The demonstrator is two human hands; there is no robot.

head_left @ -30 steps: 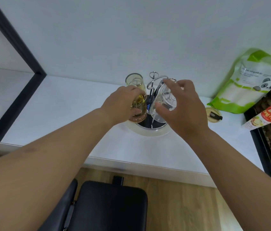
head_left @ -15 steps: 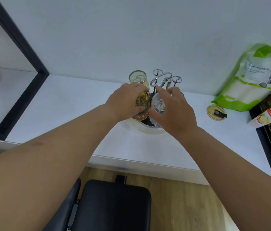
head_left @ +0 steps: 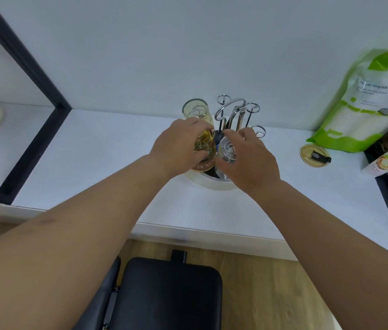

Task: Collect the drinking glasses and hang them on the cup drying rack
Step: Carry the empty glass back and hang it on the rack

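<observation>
Clear round drinking glass, upturned in the right hand, sits over the chrome wire cup rack; left hand grips the amber printed glass. Lower both straight, release gently.

The light here is bright, soft and even, and I cannot tell its source. Under my forearms the white counter carries only weak, pale shadows. Small highlights shine on the chrome rack and on the clear glass under my right hand. The wide lens bends the black frame at the left, and the green pouch near the right edge looks smeared and soft.
</observation>
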